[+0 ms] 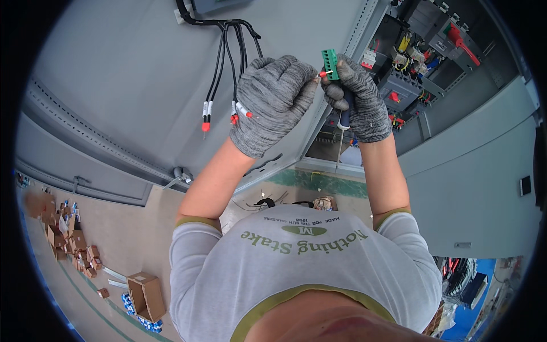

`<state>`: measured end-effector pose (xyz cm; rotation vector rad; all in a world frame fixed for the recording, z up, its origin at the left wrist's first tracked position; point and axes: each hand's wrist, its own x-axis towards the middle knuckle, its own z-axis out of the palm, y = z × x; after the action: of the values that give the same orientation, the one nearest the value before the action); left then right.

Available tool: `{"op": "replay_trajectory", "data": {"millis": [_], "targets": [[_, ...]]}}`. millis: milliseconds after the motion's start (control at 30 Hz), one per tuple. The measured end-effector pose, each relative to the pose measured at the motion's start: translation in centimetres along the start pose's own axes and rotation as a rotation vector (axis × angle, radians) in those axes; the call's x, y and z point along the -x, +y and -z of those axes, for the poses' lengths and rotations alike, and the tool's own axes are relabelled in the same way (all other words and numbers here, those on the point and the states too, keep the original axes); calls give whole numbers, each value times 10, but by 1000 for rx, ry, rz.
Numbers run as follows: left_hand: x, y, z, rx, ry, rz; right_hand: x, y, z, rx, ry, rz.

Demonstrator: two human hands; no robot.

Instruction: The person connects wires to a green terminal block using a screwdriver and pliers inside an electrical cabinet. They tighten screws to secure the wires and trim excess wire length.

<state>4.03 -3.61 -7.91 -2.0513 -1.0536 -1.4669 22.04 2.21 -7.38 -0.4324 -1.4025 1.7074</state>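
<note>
Both hands wear grey knit gloves and are raised in front of an open grey cabinet door (125,74). My left hand (273,100) pinches a thin wire with a red ferrule tip (323,73) and holds it at a green plug-in terminal block (330,62). My right hand (356,100) grips that green block at its fingertips and also holds a screwdriver (343,122) with a dark and white handle, its shaft pointing down. A bundle of black wires (228,51) with white sleeves and red ferrules hangs from the door beside my left hand.
The cabinet interior (421,51) at upper right is packed with breakers, terminals and coloured wiring. Cardboard boxes (145,293) and small parts litter the floor at lower left. Loose wires lie on the floor below the door. A grey cabinet wall (473,188) stands to the right.
</note>
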Motion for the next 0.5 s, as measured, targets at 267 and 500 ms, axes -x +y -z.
{"op": "replay_trajectory", "data": {"millis": [267, 500], "targets": [[-2, -7, 2, -101, -42, -107, 3, -5, -3, 160, 96, 9], [-6, -4, 3, -185, -64, -201, 7, -11, -4, 283, 152, -18]]}}
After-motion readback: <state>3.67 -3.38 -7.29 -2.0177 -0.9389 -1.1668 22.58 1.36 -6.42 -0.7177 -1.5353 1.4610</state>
